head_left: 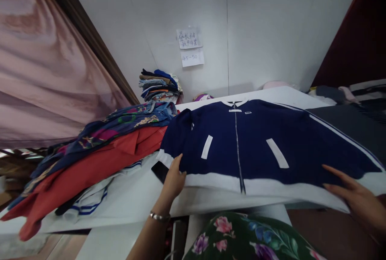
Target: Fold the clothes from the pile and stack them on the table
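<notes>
A navy zip-up jacket [256, 147] with white collar, hem and pocket strips lies spread front side up on the white table, its zip closed. My left hand [175, 177] is at the lower corner of the jacket near a white cuff [164, 157], with thumb and index finger apart. Beside that hand a flat black phone-like thing [159, 171] lies on the table, partly hidden by my fingers. Over the jacket's right lower side, my right hand [352, 191] has its fingers stretched out and apart, close to the sleeve and white hem.
Left of the jacket lie a red garment [117, 151] and a patterned denim garment [126, 121]. A stack of folded clothes [159, 85] stands at the back against the wall. Dark and striped clothes [362, 95] lie far right. Paper notes [190, 46] hang on the wall.
</notes>
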Demonstrator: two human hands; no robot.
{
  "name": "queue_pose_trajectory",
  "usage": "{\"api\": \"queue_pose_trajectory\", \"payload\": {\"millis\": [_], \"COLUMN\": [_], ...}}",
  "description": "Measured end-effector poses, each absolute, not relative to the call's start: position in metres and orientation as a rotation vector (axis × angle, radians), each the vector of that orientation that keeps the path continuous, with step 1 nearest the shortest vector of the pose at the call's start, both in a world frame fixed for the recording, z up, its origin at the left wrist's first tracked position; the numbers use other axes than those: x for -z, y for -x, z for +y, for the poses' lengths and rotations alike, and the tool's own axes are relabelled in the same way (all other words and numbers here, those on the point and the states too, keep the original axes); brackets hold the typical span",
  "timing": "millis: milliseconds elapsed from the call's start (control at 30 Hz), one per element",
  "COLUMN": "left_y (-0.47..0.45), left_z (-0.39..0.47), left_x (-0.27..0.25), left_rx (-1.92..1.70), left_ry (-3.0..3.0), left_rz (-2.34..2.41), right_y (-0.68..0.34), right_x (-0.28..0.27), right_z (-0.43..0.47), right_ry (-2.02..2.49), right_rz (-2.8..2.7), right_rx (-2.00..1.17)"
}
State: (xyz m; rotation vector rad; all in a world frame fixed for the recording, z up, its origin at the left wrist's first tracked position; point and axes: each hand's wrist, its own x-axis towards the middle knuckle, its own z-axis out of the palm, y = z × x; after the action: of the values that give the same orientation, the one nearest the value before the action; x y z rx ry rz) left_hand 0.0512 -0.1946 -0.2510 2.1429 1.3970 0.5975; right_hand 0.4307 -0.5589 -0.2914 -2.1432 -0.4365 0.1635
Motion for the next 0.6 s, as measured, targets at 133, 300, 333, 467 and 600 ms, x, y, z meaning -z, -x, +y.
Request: {"api": "queue_pose_trajectory", "payload": {"millis": [133,300,333,467,600], "left_y": [-0.047,-0.051,-0.056,-0.084,-0.104], "left_z": [-0.205,-0.196,-0.195,-0.204,-0.223], "left_x": [0.262,0.248,0.248,0.267,0.296], "left_rx": [-0.241,-0.375,-0.450,-0.487,-0.260], "left_ry": [-2.352,-2.705,-2.748,-2.792,-2.805], "left_rz": [1.503,1.512,1.439,1.045,0.953], "right_y": [-0.420,-0.424,-0.430,-0.467,-0.518], "right_x": [0.308,0.286,0.280,0.264,0.277], "right_z": [-0.561,-0.565,-0.566,-0.577,-0.590], "right_ry": [2.113,2.142,2.166,2.339,2.451], "right_rz": [-0.375,-0.312,-0.303,-0.370,-0.360], "right_rx": [-0.361,-0.282,-0.191,0.307,0.450]}}
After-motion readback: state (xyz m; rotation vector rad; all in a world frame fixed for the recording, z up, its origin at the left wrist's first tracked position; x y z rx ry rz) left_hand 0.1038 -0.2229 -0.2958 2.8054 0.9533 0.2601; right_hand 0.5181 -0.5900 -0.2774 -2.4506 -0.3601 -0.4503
